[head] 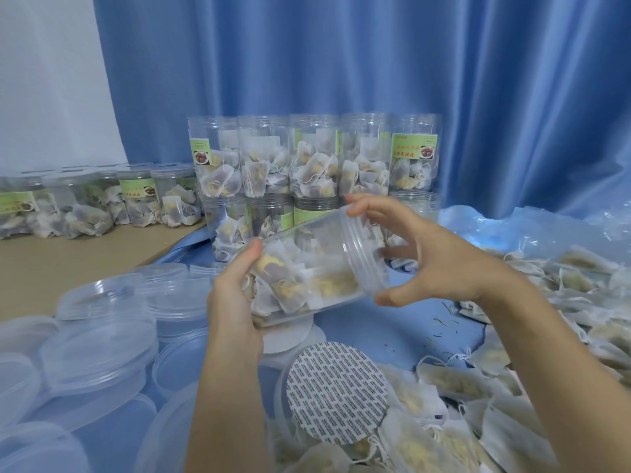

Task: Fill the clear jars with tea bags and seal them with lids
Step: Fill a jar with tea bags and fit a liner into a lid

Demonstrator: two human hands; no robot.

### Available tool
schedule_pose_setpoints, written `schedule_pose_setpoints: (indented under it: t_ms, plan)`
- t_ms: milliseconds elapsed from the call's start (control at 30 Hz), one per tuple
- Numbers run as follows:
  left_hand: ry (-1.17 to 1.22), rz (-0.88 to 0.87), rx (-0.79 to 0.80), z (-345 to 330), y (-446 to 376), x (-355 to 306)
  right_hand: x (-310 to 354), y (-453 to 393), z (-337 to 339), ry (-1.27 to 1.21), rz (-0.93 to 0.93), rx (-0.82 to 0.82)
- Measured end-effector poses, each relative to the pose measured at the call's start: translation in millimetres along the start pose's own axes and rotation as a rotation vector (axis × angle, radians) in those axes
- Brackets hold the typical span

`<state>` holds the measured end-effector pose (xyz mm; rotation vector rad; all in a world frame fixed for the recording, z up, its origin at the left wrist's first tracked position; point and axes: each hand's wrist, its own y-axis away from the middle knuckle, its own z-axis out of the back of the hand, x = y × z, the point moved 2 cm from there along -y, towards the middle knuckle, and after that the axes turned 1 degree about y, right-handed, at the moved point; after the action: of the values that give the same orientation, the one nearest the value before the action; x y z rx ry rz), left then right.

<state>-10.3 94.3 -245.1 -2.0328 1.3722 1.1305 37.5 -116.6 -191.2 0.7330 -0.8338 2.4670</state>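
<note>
lying tilted between both hands (327, 268): jar (307, 271)

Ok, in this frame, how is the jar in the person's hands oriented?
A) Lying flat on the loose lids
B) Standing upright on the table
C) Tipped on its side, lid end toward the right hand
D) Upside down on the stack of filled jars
C: the jar is held off the table, tipped sideways; the left hand grips its base while the right hand curls round the lid.

Lids (102, 339) left, tea bags (512, 387) right, jars (314, 158) behind
</note>
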Motion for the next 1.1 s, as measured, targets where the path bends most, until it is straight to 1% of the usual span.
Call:
schedule_pose_setpoints:
  t_ms: [67, 133, 200, 300, 367, 400, 467, 533, 600, 633, 667, 700, 733, 767, 800, 833, 867, 900, 933, 967, 1000, 1100]
  plan:
    - [0.012, -0.057, -0.038, 0.1, -0.7, -1.9, 0.0, -1.0, -1.9, -0.046, -0.089, -0.090]
    - [0.036, -0.099, -0.051, -1.1, -0.5, -3.5, 0.8, -2.3, -4.6, -0.154, -0.228, -0.167]
    - [0.044, -0.121, -0.070, -1.1, -0.2, -3.2, 1.4, -3.8, -4.4, -0.144, -0.310, -0.199]
    - [0.063, -0.148, -0.094, -2.1, 2.5, -2.8, 7.6, -6.1, -5.6, -0.024, -0.330, -0.237]
    - [0.093, -0.151, -0.113, -4.3, 2.3, -3.2, 8.7, -8.3, -8.8, 0.019, -0.319, -0.321]
    - [0.098, -0.132, -0.121, -4.8, 1.3, -3.3, 7.2, -9.5, -11.3, -0.001, -0.311, -0.356]
    - [0.124, -0.076, -0.059, -5.5, -0.7, -2.7, 3.4, -12.5, -19.0, -0.182, -0.285, -0.375]
    - [0.147, -0.010, 0.052, -10.0, 0.7, -2.2, 0.9, -15.8, -29.4, -0.434, -0.244, -0.348]
    - [0.122, 0.037, 0.155, -15.3, 4.0, -1.2, -1.1, -19.4, -37.8, -0.590, -0.181, -0.329]
    - [0.084, 0.036, 0.155, -16.7, 5.8, -0.7, -1.3, -20.9, -40.7, -0.622, -0.163, -0.337]
    - [0.009, 0.003, 0.098, -16.5, 5.6, -0.8, -1.7, -21.5, -42.3, -0.647, -0.161, -0.360]
    - [-0.114, -0.069, -0.005, -14.5, 4.1, -2.1, -2.4, -21.2, -42.6, -0.664, -0.167, -0.393]
    - [-0.274, -0.212, -0.143, -11.7, 2.8, -6.8, -3.7, -21.2, -41.9, -0.658, -0.172, -0.433]
    - [-0.451, -0.379, -0.248, -12.7, 8.0, -15.1, -4.7, -21.1, -41.2, -0.627, -0.175, -0.474]
    - [-0.621, -0.522, -0.240, -16.9, 12.7, -21.2, -5.0, -21.2, -40.6, -0.586, -0.180, -0.511]
    - [-0.743, -0.606, -0.138, -23.7, 16.5, -24.3, -4.0, -21.9, -40.6, -0.548, -0.189, -0.541]
    - [-0.823, -0.620, 0.012, -32.0, 19.1, -24.9, -1.5, -22.8, -41.5, -0.514, -0.195, -0.570]
    - [-0.871, -0.592, 0.134, -41.8, 23.9, -25.1, 2.0, -24.1, -42.5, -0.481, -0.197, -0.600]
    - [-0.911, -0.569, 0.207, -49.9, 25.0, -25.1, 5.9, -25.0, -43.6, -0.447, -0.197, -0.632]
    - [-0.940, -0.560, 0.226, -57.1, 25.3, -27.4, 9.9, -25.8, -44.1, -0.419, -0.198, -0.664]
    - [-0.973, -0.560, 0.212, -62.3, 23.5, -31.4, 14.1, -26.6, -44.1, -0.404, -0.201, -0.690]
    - [-1.085, -0.563, 0.197, -65.7, 18.5, -54.3, 28.4, -32.3, -41.8, -0.394, -0.174, -0.721]
